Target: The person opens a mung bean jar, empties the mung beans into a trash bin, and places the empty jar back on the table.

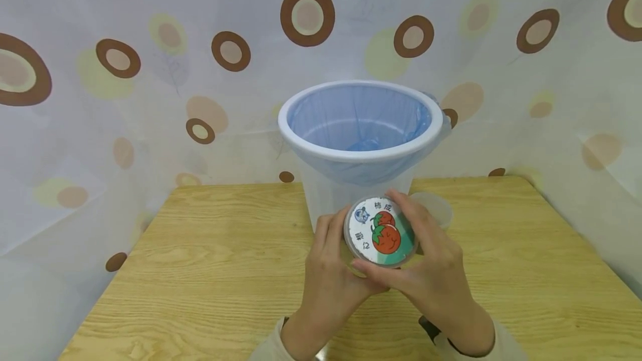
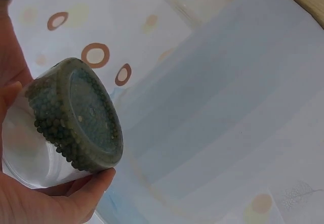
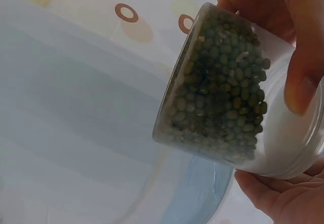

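A clear plastic jar (image 3: 217, 92) of small green beans (image 3: 228, 77) is held up in both hands, tilted so its lid (image 1: 373, 252) faces the head camera. Two red fruits with green leaves are printed on the lid's label (image 1: 386, 238). My left hand (image 1: 328, 261) grips the jar from the left. From the right, my right hand (image 1: 436, 261) grips it, fingers over the top edge and thumb along the lower edge of the lid. In the wrist views the beans sit toward the base, with bare clear wall near the lid.
A white bin (image 1: 361, 156) with a blue bag liner (image 1: 326, 118) stands behind the jar on the wooden table (image 1: 210, 266). A second clear round container (image 1: 437, 208) stands to its right, partly hidden by my right hand. A patterned cloth (image 1: 251, 105) hangs around the table.
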A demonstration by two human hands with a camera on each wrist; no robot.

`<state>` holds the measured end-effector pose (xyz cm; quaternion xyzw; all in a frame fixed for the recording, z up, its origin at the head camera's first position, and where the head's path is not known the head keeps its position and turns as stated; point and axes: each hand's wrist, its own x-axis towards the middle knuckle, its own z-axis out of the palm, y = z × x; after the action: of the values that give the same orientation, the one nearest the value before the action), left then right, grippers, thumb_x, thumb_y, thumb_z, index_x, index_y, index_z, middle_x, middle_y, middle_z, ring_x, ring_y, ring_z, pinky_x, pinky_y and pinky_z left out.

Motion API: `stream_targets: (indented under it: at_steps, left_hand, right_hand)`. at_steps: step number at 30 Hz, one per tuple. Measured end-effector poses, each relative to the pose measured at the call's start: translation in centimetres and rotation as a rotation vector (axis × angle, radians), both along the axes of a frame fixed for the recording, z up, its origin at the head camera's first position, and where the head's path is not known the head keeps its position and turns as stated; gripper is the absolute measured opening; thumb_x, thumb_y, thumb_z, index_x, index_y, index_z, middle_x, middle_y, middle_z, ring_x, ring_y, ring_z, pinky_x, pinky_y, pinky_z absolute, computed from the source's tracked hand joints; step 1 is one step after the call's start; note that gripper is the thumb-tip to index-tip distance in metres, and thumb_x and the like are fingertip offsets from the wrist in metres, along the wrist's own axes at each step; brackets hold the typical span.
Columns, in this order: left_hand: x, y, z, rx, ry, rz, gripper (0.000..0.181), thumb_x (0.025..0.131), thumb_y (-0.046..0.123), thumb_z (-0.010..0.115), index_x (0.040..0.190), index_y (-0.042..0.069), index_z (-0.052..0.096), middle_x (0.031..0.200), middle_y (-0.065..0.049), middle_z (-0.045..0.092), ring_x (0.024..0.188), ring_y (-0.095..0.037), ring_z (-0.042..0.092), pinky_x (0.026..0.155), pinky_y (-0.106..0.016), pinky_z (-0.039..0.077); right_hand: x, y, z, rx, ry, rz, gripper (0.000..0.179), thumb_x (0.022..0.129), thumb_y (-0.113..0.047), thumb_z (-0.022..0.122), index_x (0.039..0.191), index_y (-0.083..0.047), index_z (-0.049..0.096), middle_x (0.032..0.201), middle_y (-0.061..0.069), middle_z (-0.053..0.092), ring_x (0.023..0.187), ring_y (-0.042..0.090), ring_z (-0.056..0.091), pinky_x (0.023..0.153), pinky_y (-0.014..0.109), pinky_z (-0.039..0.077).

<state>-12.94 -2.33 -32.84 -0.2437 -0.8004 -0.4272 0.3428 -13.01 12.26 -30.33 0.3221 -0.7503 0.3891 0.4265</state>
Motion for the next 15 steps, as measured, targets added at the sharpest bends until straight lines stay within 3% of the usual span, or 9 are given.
stream_targets:
  at_steps: [6,15]
  left_hand:
    - [0.11,-0.29,0.25,0.022,-0.005,-0.061,0.087,0.048,0.016,0.091,0.126,0.004,0.053,0.106,-0.003,0.052,0.095,-0.013,0.055,0.084,-0.021,0.051]
    - [0.26,-0.77,0.59,0.019,-0.069,-0.133,0.081,0.055,0.015,0.086,0.129,0.005,0.052,0.109,-0.003,0.051,0.1,-0.013,0.054,0.09,-0.023,0.049]
  right_hand:
    - [0.1,0.22,0.24,-0.01,0.0,0.069,0.083,0.077,-0.053,0.072,0.129,0.01,0.052,0.125,0.02,0.06,0.11,0.015,0.057,0.093,0.014,0.044]
    - [0.08,0.31,0.34,-0.006,0.002,0.081,0.084,0.077,-0.053,0.072,0.13,0.01,0.051,0.123,0.021,0.06,0.111,0.013,0.057,0.093,0.014,0.044]
